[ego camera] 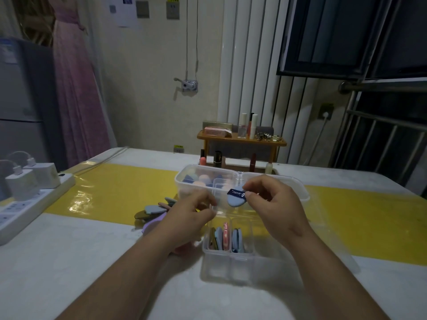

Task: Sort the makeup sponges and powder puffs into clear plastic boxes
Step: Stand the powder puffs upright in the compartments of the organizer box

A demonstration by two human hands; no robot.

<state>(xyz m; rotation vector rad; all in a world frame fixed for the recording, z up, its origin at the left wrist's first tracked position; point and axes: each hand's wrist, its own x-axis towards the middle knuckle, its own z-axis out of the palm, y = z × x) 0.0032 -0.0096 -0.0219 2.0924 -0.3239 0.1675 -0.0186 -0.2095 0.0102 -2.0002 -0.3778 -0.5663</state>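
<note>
Shows sorting partway done: several puffs (225, 236) upright in small clear box (227, 256), sponges (201, 179) in larger box (208, 168), loose puffs (151, 209) outstanding; right hand (272, 204) pinching blue puff (236, 200); left hand (191, 211) grip indeterminate.

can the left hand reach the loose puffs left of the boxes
Probably yes: the left hand is right beside the loose puffs, nothing between; the right hand pinches a blue puff.

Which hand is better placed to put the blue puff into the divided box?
Right. The right hand pinches the blue puff near the divided box; the left hand is beside it, not touching the puff.
</note>
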